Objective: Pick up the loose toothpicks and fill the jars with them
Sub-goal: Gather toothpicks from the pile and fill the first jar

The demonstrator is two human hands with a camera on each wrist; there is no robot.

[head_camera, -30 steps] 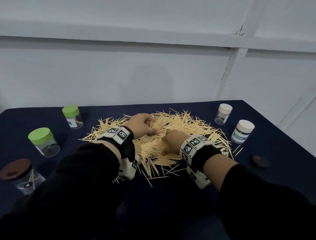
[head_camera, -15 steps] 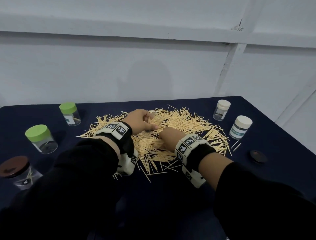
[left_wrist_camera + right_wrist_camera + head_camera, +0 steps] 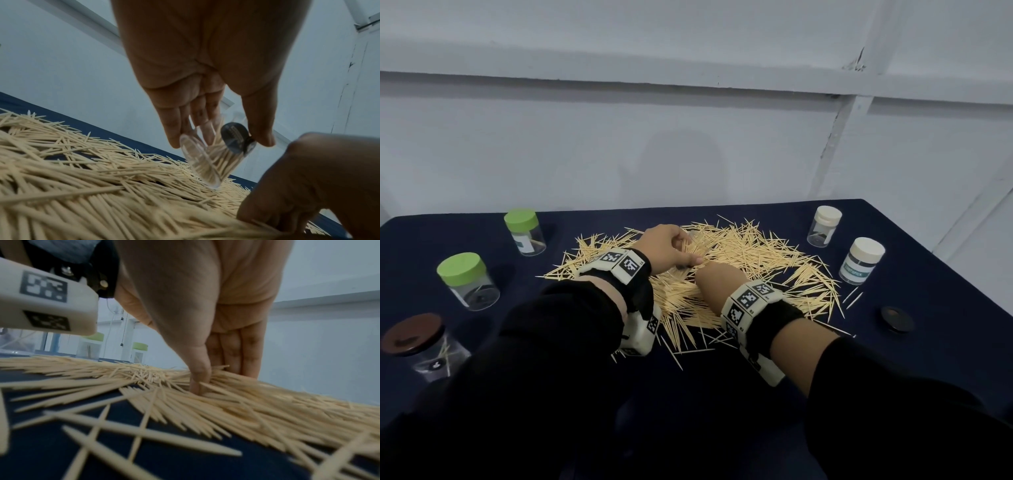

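Filling a jar straight from the heap
Left hand tilts a clear jar low over the toothpicks; right hand pinches a bunch beside it

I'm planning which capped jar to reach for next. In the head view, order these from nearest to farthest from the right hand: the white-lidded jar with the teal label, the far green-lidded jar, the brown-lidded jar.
From the right hand:
1. White-lidded jar with the teal label, on its right.
2. Far green-lidded jar, across the toothpicks, back left.
3. Brown-lidded jar, front left corner.
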